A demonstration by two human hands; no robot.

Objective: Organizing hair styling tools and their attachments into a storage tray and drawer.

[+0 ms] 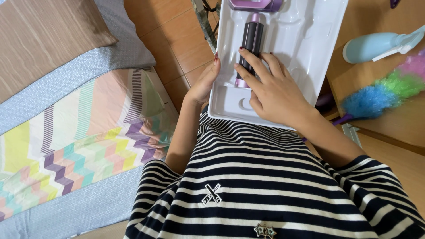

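Bedspread (75, 132) in zigzag pastels far left, tiled floor (172, 40) beyond | left hand (204, 82) curls round white tray (305, 35) edge, gripping it | dark cylinder (250, 44) with pink ends lies in tray slot: looks rigid, smooth, likely slippery, best grasped mid-barrel | right hand (274, 90) open, fingers flat on cylinder, not closed round it | duster (380, 93) on wooden desk right.

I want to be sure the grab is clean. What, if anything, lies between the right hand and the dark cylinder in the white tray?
Nothing visible does: the right hand already has fingers resting on the dark cylinder in the white tray.
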